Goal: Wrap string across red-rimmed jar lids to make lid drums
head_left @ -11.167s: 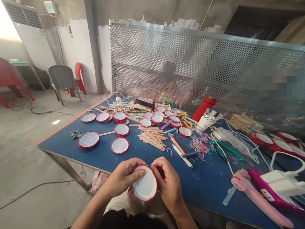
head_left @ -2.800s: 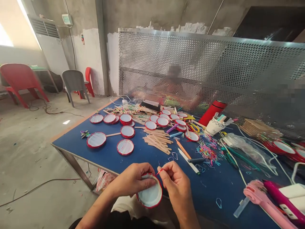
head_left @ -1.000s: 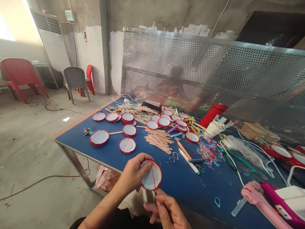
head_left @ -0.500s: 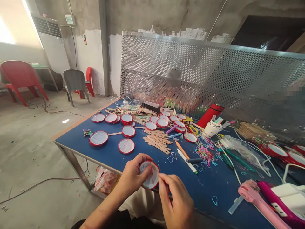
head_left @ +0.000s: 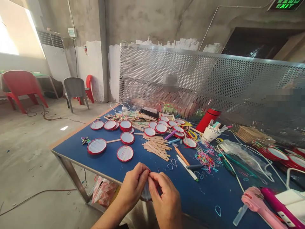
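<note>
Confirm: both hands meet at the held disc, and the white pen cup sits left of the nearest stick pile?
No: in the head view the white pen cup sits right of the nearest stick pile. The left hand and right hand meet at the held disc.

The left hand angles up toward one o'clock, the right hand toward eleven. I can see both curled inward, thumbs close together at the tips.

I am in what seems to be a simple craft workshop. The wall is of rough, partly painted cement, the floor is grey concrete, an exit sign hangs high, and my blue desk carries wooden sticks, coloured bands and a cup of pens.
</note>
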A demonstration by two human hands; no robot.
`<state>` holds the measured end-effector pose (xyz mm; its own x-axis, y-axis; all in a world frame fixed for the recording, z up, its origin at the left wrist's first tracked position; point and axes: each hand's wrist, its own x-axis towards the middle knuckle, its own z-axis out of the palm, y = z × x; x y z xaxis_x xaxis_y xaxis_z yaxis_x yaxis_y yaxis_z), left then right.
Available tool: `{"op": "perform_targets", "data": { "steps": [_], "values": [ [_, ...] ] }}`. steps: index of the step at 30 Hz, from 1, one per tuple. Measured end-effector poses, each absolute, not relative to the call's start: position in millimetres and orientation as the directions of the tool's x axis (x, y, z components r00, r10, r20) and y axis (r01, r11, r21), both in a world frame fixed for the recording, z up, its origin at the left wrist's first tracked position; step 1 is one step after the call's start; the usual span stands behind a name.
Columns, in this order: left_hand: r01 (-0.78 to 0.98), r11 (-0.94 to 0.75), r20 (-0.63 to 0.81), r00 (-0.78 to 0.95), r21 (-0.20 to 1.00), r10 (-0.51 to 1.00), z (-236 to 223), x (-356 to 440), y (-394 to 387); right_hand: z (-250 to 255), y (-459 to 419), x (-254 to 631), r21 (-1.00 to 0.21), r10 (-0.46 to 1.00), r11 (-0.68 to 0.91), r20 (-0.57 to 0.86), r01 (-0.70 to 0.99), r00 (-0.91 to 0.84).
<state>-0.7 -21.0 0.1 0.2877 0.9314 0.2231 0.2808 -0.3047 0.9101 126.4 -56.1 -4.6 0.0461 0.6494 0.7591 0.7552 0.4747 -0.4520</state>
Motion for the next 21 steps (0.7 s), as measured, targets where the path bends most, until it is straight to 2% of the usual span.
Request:
{"op": "perform_targets", "data": {
  "steps": [9,21],
  "values": [
    [0.299,-0.279,0.188,0.298,0.913,0.936,-0.8,-1.8,-20.8,-8.4,-55.6,124.1,-0.545,0.694,0.476,0.715,0.69,0.087],
    [0.296,-0.264,0.171,0.305,0.918,0.937,1.3,-2.8,-17.0,-13.6,-56.2,122.0,-0.589,0.712,0.499,0.697,0.636,0.087]
  ]
}}
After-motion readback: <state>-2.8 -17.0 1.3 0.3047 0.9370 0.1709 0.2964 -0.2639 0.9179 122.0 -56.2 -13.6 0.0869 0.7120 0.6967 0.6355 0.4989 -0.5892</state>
